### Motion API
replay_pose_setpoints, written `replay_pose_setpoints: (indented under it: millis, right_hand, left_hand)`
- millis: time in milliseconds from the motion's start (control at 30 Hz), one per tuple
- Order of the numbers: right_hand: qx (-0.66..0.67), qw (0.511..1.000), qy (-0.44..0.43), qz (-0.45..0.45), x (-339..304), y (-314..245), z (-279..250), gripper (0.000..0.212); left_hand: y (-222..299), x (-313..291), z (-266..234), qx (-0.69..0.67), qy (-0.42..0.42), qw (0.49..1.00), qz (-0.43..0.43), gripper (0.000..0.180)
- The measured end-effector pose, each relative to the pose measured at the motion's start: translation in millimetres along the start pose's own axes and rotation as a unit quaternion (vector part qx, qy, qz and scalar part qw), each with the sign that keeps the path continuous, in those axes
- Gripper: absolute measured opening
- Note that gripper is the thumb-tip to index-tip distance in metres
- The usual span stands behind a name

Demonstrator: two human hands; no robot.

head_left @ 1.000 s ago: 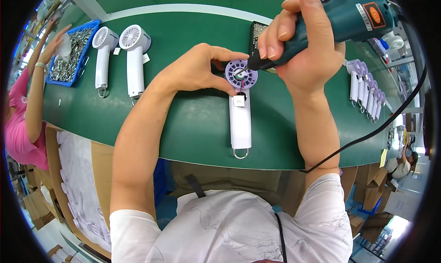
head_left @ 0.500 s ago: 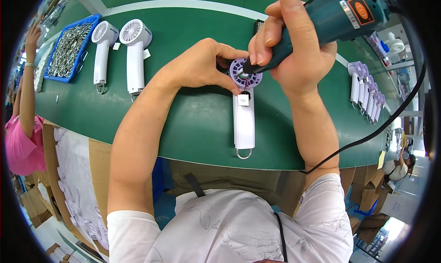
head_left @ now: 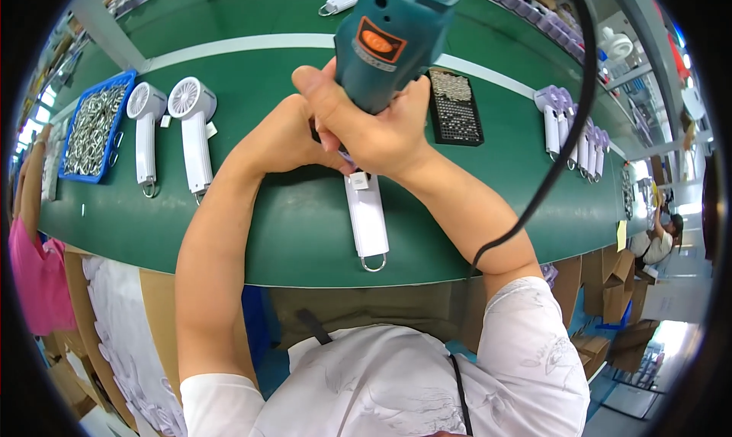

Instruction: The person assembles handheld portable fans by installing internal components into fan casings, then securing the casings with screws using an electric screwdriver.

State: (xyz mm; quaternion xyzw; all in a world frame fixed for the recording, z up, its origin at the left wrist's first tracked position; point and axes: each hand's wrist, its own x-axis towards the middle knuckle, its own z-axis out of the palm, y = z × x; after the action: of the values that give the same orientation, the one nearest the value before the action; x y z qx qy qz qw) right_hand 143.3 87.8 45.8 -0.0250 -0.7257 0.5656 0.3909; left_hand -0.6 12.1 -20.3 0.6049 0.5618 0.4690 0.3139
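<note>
My right hand (head_left: 374,136) is wrapped round a green electric screwdriver (head_left: 396,36), held upright over the work. Under it lies a white handheld fan (head_left: 367,220), its handle pointing toward me with a metal loop at the end. A small white tag or connector (head_left: 359,181) sits at the top of the handle. My left hand (head_left: 293,136) grips the fan's head from the left, thumb close to the tag. My right hand and the screwdriver hide the fan's head and the driver's tip.
Two fans (head_left: 194,136) lie at the left beside a blue basket (head_left: 120,78) of metal clips. A black screw tray (head_left: 467,136) stands right of my hands. Several purple-headed fans (head_left: 568,128) lie far right. The screwdriver's black cable (head_left: 545,185) hangs over my right forearm.
The screwdriver has swung from a slant to nearly upright over the fan's head, which my right hand now covers. The screw tray has come into full sight as the view shifted.
</note>
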Motion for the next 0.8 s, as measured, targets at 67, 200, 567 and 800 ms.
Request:
replay_pose_setpoints:
  millis: [67,200,567,800]
  right_hand:
    - [-0.004,1.0,-0.003,0.001,2,0,-3,0.018]
    - [0.073,0.997,-0.021,-0.017,0,-12,-9,0.012]
    - [0.04,0.957,0.269,-0.096,-26,-17,-171,0.016]
    - [-0.016,0.966,0.252,-0.049,-29,1,-166,0.021]
  left_hand:
    - [3,1,1,0.016,0.005,1.0,0.016,0.035]
    - [12,-4,2,-0.096,-0.039,0.993,-0.053,0.048]
    - [20,-1,22,0.061,-0.051,0.997,0.022,0.074]
    - [14,-1,29,0.06,-0.041,0.995,0.063,0.077]
